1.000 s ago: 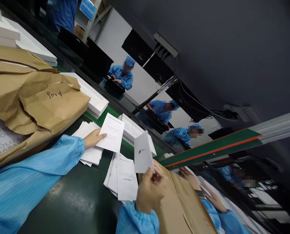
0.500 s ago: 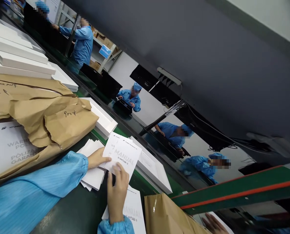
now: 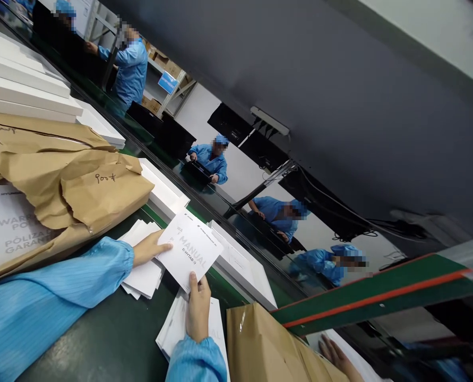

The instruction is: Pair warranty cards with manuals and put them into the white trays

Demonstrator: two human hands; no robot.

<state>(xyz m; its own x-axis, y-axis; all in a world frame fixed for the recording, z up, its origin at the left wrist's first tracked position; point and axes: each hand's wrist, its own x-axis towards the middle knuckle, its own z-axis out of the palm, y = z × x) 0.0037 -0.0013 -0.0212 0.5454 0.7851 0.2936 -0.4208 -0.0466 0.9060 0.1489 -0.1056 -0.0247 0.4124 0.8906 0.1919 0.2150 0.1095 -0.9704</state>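
Both my hands hold a white booklet printed "MANUAL" (image 3: pixel 191 249), laid over a warranty leaflet. My left hand (image 3: pixel 151 247) pinches its left edge, thumb on top. My right hand (image 3: pixel 197 310) grips its lower corner from below. Under my left hand lies a fanned pile of white leaflets (image 3: pixel 140 276) on the dark green belt (image 3: pixel 112 334). A second pile of manuals (image 3: pixel 176 326) lies under my right wrist.
Torn brown paper wrap (image 3: pixel 72 185) covers a stack of warranty leaflets (image 3: pixel 9 233) at left. White boxes (image 3: pixel 25 95) line the far edge. Another brown parcel (image 3: pixel 268 350) sits at lower right, a co-worker's hand (image 3: pixel 334 355) beside it. People in blue work behind.
My right hand brought a manual from the right pile onto the warranty leaflet in my left hand. Then it slid down to the booklet's lower corner.
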